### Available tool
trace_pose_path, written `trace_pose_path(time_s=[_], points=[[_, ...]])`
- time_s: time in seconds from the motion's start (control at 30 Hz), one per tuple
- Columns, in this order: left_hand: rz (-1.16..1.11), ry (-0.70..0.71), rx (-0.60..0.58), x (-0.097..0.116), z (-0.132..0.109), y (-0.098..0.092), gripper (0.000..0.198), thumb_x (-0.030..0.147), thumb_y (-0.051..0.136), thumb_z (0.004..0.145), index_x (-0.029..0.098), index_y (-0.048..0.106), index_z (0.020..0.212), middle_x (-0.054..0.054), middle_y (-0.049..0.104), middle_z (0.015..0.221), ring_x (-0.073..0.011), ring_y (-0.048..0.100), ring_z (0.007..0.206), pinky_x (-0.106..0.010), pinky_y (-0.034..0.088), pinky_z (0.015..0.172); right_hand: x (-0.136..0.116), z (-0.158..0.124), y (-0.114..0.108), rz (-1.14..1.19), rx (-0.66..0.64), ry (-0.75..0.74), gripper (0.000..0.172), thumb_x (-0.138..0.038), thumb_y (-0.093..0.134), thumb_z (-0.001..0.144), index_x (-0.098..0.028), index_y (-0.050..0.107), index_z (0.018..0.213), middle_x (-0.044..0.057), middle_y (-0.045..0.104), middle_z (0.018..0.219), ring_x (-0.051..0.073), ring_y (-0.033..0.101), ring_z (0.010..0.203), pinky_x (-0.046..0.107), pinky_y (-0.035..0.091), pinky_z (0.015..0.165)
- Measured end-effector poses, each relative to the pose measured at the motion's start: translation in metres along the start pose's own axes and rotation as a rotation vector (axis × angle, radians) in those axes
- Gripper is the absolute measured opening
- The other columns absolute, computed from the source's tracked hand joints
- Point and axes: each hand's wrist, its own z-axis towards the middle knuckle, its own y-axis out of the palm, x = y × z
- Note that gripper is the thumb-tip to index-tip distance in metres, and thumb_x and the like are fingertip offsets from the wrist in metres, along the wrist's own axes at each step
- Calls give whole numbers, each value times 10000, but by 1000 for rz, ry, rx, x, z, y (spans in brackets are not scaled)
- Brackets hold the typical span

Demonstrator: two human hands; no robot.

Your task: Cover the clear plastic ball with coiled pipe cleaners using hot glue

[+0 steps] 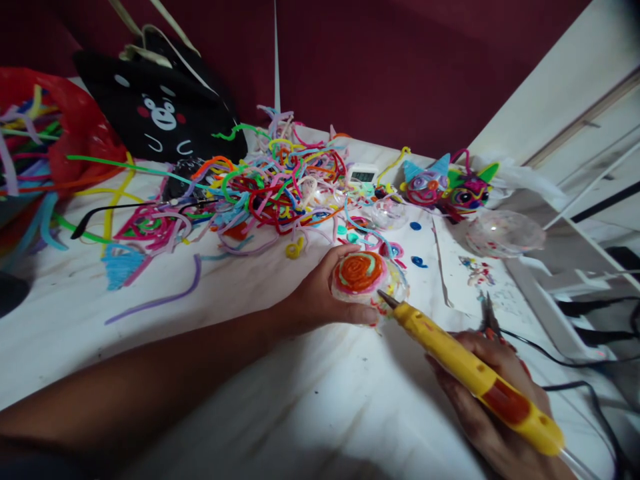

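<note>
My left hand (325, 290) is wrapped around a small clear round plastic piece (395, 283), with its thumb along the near side. An orange pipe-cleaner spiral (357, 268), edged in pink with a bit of pale green, covers the top left of that piece. In my right hand (495, 393) is a yellow hot glue pen (450, 350) with a translucent stick at its back end. Its metal tip touches or nearly touches the piece beside the spiral; I cannot tell which. Dark pointed scissors or pliers (490, 313) lie just beyond my right fingers, their handles partly hidden.
A tangled heap of pipe cleaners (280, 180) lies behind my left hand, near glasses (100, 212). At the back stand a black bag (160, 113), a small digital display (363, 175) and two cat-like faces (427, 183). A clear bowl (505, 233) and black cable (550, 360) are at right.
</note>
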Motion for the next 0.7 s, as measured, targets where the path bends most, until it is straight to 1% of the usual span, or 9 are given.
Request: trace_pose_path(time_s=[0.07,0.1,0.17,0.27,0.4,0.47,0.53,0.63,0.7], points=[[-8,-9,-37,2,0,0,873,278,909,525,218,456,1269,-114,574,1331,-317,522,1274,-430,426,1047,-2,1,-1,-57,9,-74,207,-378,580,826,-290,606,1011,6,734,844,226,693,656,306,509,563],[-11,-9,-49,3,0,0,857,278,906,532,212,467,1265,-114,585,1319,-315,531,1264,-428,430,1042,-3,0,-1,-79,10,-88,214,-385,571,828,-296,598,1021,1,736,845,225,690,652,304,500,552],[-9,-3,-55,3,0,0,833,273,903,538,203,482,1253,-112,608,1287,-311,552,1238,-423,443,1028,-7,-1,0,-109,10,-53,233,-425,552,834,-303,578,1031,-3,737,850,234,686,669,315,489,557],[13,9,-37,2,0,0,830,259,906,531,196,488,1246,-112,618,1274,-305,564,1219,-421,448,1020,-14,-3,2,-122,-1,30,231,-469,507,864,-305,550,1021,3,739,876,258,690,747,347,499,636],[28,-1,-16,1,0,0,860,250,913,513,177,476,1250,-129,608,1282,-305,561,1215,-423,442,1021,-22,-3,2,-125,-4,39,209,-460,474,890,-317,539,1028,-10,745,907,264,692,800,354,492,682],[19,-16,-26,1,0,0,847,258,911,519,178,476,1242,-126,619,1261,-306,570,1202,-424,453,1005,-19,-2,1,-139,12,54,221,-461,484,881,-314,553,1031,-5,744,926,273,691,821,358,486,687],[20,-26,-28,2,0,-1,835,271,910,523,186,479,1233,-118,625,1252,-305,574,1199,-426,454,1000,-11,-2,0,-152,32,43,237,-452,513,860,-303,569,1036,4,740,940,274,692,820,361,489,691],[40,-21,-19,2,0,-2,822,286,910,525,190,488,1224,-113,624,1255,-302,571,1204,-427,443,1015,3,-2,-2,-160,58,-53,269,-421,576,825,-301,581,1066,-5,737,913,243,697,740,329,505,633],[43,-7,-30,2,1,-2,799,291,908,533,190,502,1214,-110,625,1252,-297,572,1202,-421,442,1016,7,-2,-3,-161,52,-110,286,-417,593,816,-306,584,1079,-11,739,915,234,703,722,311,517,602]])
